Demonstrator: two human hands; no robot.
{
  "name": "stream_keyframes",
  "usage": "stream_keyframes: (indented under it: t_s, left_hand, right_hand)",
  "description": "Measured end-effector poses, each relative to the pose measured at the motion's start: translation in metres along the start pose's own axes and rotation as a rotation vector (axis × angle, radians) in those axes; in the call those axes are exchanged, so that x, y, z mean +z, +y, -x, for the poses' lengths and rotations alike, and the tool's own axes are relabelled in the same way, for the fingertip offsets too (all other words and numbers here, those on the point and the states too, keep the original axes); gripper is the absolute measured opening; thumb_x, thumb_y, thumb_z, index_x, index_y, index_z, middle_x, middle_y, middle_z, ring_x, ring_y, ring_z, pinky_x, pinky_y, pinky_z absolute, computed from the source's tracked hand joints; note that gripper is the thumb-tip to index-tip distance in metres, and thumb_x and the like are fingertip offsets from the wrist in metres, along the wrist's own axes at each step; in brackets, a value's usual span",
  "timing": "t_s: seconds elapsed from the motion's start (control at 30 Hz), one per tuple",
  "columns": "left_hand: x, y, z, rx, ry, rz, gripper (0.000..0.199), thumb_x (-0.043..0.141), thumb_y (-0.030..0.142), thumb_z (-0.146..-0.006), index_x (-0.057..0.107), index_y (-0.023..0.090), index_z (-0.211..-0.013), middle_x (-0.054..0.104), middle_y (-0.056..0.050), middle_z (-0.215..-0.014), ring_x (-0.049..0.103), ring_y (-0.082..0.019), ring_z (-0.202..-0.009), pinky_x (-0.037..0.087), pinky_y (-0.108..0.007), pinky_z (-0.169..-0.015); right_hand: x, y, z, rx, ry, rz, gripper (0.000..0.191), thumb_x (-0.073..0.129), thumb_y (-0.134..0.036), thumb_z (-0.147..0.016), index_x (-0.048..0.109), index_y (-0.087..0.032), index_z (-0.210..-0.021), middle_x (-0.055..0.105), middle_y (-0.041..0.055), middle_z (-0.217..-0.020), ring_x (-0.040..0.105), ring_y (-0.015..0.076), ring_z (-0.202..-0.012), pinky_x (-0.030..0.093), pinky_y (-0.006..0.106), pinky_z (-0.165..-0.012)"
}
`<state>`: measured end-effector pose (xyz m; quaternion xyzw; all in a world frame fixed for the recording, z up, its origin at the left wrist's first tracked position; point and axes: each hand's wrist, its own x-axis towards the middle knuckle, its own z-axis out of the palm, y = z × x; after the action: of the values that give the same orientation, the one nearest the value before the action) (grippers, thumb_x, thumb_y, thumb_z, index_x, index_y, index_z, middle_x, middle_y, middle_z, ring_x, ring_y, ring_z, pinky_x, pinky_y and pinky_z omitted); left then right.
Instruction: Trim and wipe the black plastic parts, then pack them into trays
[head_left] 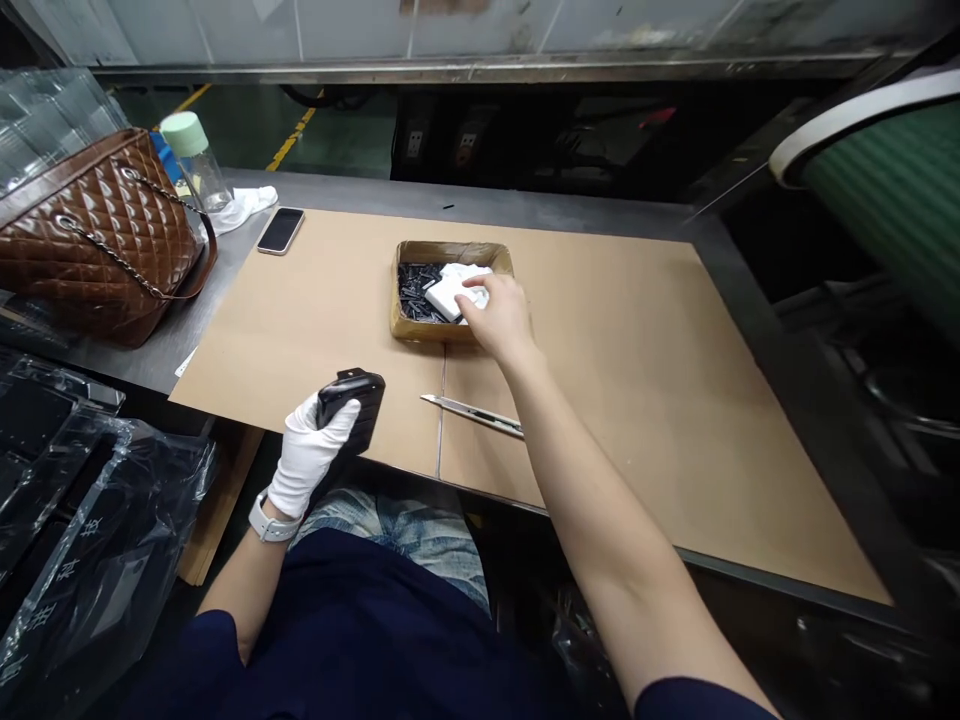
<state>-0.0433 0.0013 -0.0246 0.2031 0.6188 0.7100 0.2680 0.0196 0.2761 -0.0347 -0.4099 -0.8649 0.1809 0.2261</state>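
Note:
My left hand (311,440), in a white glove, is closed around a dark, boxy black plastic part (364,405) above the table's front edge. My bare right hand (499,315) reaches over a small brown-taped box (417,330). Its thumb and forefinger are apart, close above a white block (444,297) and a crumpled white cloth or paper (465,271) in the box; the other fingers are partly hidden. Many small black pieces (414,290) lie in the box's left side. A slim utility knife (472,411) rests on the cardboard, its rear end hidden behind my right forearm.
Brown cardboard (637,400) covers the tabletop. At the left stand a quilted brown bag (112,235) and a clear bottle with a green lid (199,165); a phone (281,231) lies nearby. Plastic-wrapped black parts (90,520) are at lower left. A metal ledge (480,72) crosses the back.

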Motion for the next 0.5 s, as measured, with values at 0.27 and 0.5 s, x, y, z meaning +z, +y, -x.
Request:
stream_keyframes:
  t_s: [0.27, 0.5]
  left_hand:
    - [-0.006, -0.011, -0.026, 0.129, -0.134, -0.293, 0.029, 0.06, 0.035, -0.082, 0.067, 0.019, -0.105, 0.07, -0.007, -0.108, 0.065, -0.022, -0.102, 0.047, -0.036, -0.097]
    - [-0.004, -0.016, -0.044, 0.067, -0.149, -0.409, 0.033, 0.055, 0.036, -0.084, 0.063, 0.02, -0.112, 0.068, -0.008, -0.112, 0.061, -0.021, -0.108, 0.043, -0.035, -0.101]
  right_hand:
    - [0.016, 0.017, -0.071, 0.089, -0.189, 0.223, 0.038, 0.045, -0.006, -0.078, 0.058, -0.005, -0.114, 0.062, 0.0226, -0.103, 0.057, 0.03, -0.097, 0.042, 0.04, -0.081]
    - [-0.009, 0.007, -0.083, -0.016, 0.021, 0.243, 0.029, 0.044, -0.021, -0.083, 0.064, -0.009, -0.099, 0.055, 0.0232, -0.116, 0.046, 0.033, -0.113, 0.033, 0.047, -0.091]
